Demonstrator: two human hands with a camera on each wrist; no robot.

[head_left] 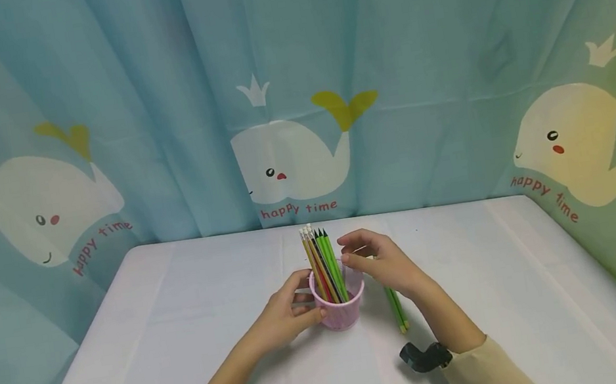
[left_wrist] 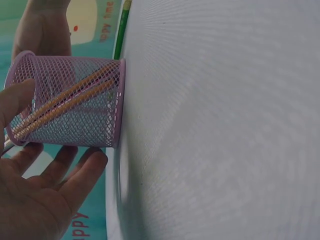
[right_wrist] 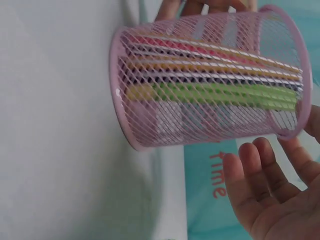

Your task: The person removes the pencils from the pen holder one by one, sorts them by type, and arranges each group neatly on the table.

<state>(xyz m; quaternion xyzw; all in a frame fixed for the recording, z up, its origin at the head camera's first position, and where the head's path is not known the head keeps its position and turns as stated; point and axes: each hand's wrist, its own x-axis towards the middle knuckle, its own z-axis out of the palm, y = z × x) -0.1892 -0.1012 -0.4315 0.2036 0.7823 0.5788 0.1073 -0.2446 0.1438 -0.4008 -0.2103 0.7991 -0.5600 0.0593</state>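
Note:
A pink mesh pencil cup [head_left: 341, 317] stands upright on the white table. Several green pencils [head_left: 331, 267], points up, lean in it beside striped pencils [head_left: 313, 259] with white erasers on top. My left hand [head_left: 283, 315] holds the cup from the left, thumb at the front and fingers round the far side. At the right of the rim is my right hand [head_left: 383, 264], holding nothing, its fingers loosely bent. The right wrist view shows those fingers [right_wrist: 267, 170] spread beside the cup. Green pencils [head_left: 396, 311] lie on the table under the right hand, partly hidden by it.
The white table [head_left: 199, 341] reaches back to a blue curtain [head_left: 282, 16] printed with whales. Dark wrist-camera mounts [head_left: 425, 356] sit at both sleeve cuffs, low over the table.

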